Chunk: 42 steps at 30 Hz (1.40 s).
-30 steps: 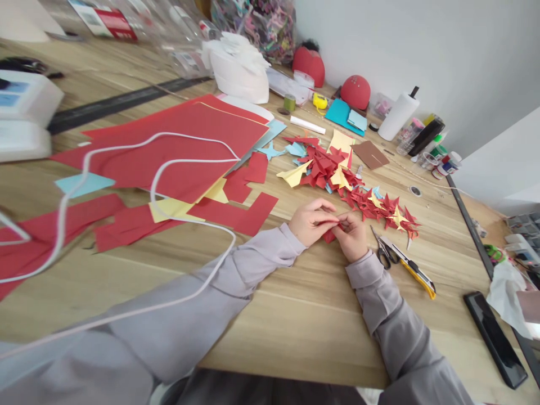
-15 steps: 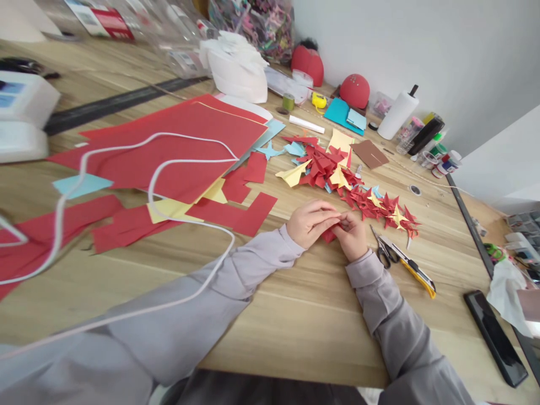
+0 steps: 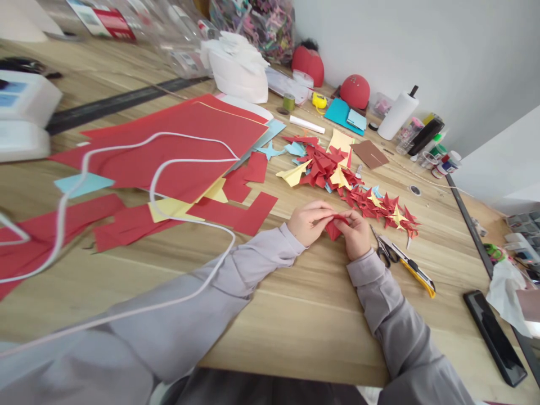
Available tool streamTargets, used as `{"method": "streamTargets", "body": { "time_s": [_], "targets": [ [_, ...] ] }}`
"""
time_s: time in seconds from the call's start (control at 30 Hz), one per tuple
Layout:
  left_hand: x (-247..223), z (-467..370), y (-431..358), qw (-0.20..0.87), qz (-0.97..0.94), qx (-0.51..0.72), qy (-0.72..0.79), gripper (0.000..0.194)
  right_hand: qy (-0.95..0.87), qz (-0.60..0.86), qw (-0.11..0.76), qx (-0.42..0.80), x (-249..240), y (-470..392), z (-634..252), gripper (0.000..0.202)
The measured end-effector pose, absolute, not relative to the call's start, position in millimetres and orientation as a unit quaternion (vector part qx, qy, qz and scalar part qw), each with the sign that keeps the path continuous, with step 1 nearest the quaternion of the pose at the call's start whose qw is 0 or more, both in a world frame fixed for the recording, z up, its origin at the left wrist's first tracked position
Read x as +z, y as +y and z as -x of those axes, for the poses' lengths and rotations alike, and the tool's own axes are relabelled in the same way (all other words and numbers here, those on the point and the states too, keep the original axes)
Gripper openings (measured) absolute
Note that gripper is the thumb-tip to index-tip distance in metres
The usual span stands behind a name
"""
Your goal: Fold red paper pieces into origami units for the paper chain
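Note:
A small folded piece of red paper (image 3: 334,229) is pinched between both hands over the wooden table. My left hand (image 3: 310,222) grips its left side with thumb and fingers together. On the other side, my right hand (image 3: 356,233) holds it with the thumb laid on top. Part of the paper is hidden behind the fingers. Just beyond the hands lies a heap of folded red paper stars (image 3: 323,163), with yellow and blue pieces among them. To the right of my right hand are black-handled scissors (image 3: 386,251) and a yellow utility knife (image 3: 415,273).
Large red paper sheets (image 3: 177,152) and cut red strips (image 3: 257,214) lie to the left. A white cord (image 3: 232,242) crosses over them and my left sleeve. At right rests a black phone (image 3: 495,337). Bottles and a white roll (image 3: 399,115) stand along the wall.
The fingers have parted slightly and my right thumb has shifted, so more of the folded red paper shows between the hands. Other things on the table stay where they were.

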<state>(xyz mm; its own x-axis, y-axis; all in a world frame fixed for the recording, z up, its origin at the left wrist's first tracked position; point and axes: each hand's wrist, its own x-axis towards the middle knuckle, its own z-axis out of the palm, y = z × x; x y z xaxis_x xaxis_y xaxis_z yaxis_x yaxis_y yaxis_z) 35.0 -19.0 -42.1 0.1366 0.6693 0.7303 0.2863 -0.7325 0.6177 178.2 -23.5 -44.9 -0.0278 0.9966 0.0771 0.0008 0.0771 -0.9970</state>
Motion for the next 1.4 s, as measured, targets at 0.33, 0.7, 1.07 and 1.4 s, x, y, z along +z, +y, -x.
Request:
{"method": "streamTargets", "body": {
  "time_s": [0.33, 0.7, 1.07, 1.4],
  "targets": [
    [-43.7, -33.1, -18.0, 0.148, -0.734, 0.567, 0.343, 0.016, -0.59, 0.479, 0.476, 0.443, -42.0, -24.4, -176.8, 0.013],
    [-36.1, -33.7, -26.1, 0.111, -0.723, 0.608, 0.308, 0.014, -0.62, 0.468, 0.461, 0.429, -42.3, -25.0, -173.9, 0.009],
    [-36.7, -33.6, -21.1, 0.258, -0.637, 0.609, 0.396, 0.02, -0.486, 0.467, 0.53, 0.514, -46.0, -20.8, -179.6, 0.015],
    [-39.9, -41.4, -14.8, 0.536, -0.499, 0.542, 0.412, 0.034, -0.435, 0.437, 0.555, 0.558, -44.1, -20.8, -180.1, 0.019]
  ]
}}
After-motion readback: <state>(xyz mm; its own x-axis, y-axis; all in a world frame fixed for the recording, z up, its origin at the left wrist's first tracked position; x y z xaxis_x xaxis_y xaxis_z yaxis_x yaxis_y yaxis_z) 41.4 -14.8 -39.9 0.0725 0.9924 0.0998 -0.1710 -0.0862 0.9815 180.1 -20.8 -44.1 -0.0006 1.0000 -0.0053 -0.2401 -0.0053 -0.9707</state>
